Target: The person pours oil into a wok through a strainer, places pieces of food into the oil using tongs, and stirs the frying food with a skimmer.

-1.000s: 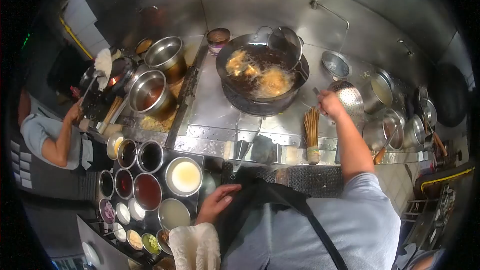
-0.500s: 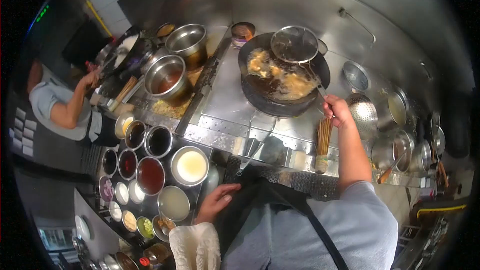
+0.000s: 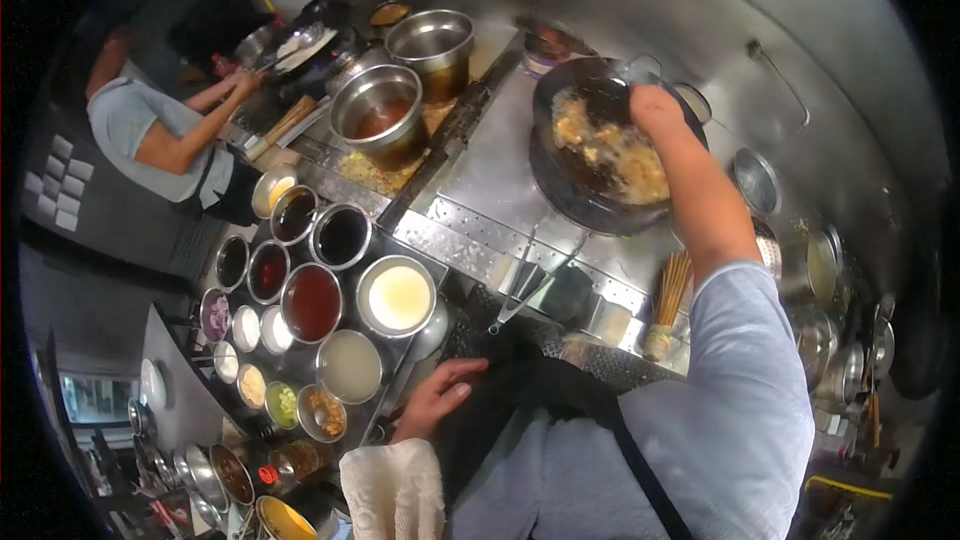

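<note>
My right hand (image 3: 657, 110) reaches over the far side of a black wok (image 3: 560, 185), fingers closed around the handle of a mesh strainer; the fingers are mostly turned from view. The strainer's head (image 3: 555, 37) appears tilted, nearly edge-on, above a can (image 3: 540, 62) behind the wok. Golden battered pieces (image 3: 605, 145) bubble in oil in the wok. Down by the black apron (image 3: 535, 390), my left hand (image 3: 440, 395) holds nothing, its fingers loosely stretched. A white towel (image 3: 392, 480) lies over the left forearm.
Bowls of sauces and seasonings, including a milky one (image 3: 397, 297), stand at left. Two metal pots (image 3: 378, 120) sit beyond. A bamboo brush (image 3: 668, 310) and tongs-like tool (image 3: 520, 290) lie in front of the wok. Another person (image 3: 165, 135) works at far left.
My right hand has moved forward over the wok, carrying the strainer from above the food toward the can at the back. The view has shifted; my left hand stays by the apron.
</note>
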Available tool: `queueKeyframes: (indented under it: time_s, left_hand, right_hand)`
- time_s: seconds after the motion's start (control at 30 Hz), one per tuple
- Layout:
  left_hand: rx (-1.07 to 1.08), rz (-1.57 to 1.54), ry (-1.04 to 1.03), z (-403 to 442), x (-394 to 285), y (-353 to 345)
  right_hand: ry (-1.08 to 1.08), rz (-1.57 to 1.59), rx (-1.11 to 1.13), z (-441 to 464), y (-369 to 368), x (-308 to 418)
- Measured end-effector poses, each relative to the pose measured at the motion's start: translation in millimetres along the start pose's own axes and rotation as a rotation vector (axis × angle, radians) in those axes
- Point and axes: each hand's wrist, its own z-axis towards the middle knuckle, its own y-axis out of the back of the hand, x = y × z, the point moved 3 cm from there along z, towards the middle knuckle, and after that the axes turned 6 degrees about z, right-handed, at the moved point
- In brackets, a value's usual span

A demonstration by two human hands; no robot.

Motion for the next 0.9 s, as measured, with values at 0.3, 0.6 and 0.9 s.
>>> queueKeyframes:
  time_s: [0.3,0.6,0.9]
  left_hand:
    - [0.159,-0.075,-0.050,17,8,15]
    - [0.305,-0.008,-0.054,29,7,15]
    - [0.365,0.066,-0.089,26,3,10]
  right_hand:
    - [-0.236,0.033,-0.094,-199,113,-82]
    - [-0.655,0.879,0.220,-312,101,-106]
    - [-0.613,1.604,0.100,-317,-22,-63]
